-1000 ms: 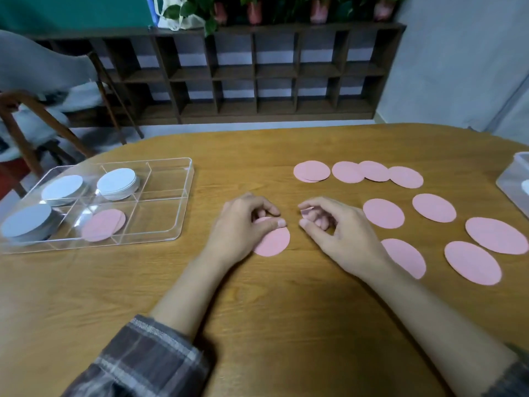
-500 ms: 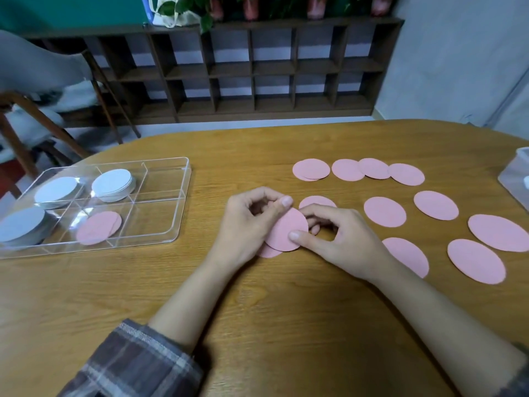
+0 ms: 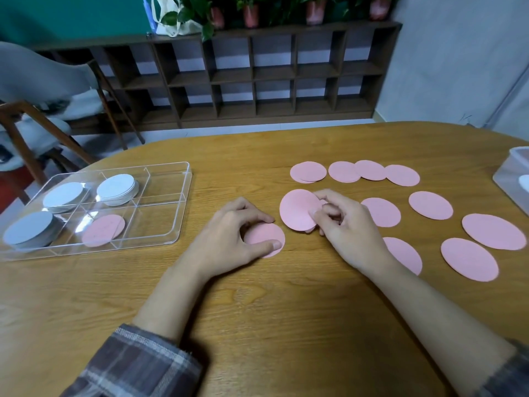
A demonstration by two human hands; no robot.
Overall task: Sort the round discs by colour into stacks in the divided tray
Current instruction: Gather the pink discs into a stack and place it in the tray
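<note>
Two hands work at the middle of the wooden surface. The right hand pinches a pink disc between thumb and fingertips, with the disc raised and tilted toward the camera. The left hand lies narrowed over a second pink disc, thumb and forefinger touching its edge while the disc rests flat on the surface. The divided tray sits well apart to the left; it holds three white stacks and a short pink stack in the near middle compartment. Loose pink discs remain spread to the right.

Risks, as judged from this position:
- The discs appear thin and flat. A flat disc may resist lifting, and the left fingers may slide it instead of raising its edge.
- Two discs may cling together and pass as one.
- The pinch on the raised disc is at one edge only; the disc may bend or slip during transfer.
- A disc released off-centre may lean on a tray divider rather than seat on the pink stack.

Limits of view: the right hand covers part of a disc beneath it, and a small pink patch behind its fingers cannot be identified. A clear container is cut off at the right edge; its contents cannot be made out. Stack counts cannot be read.
</note>
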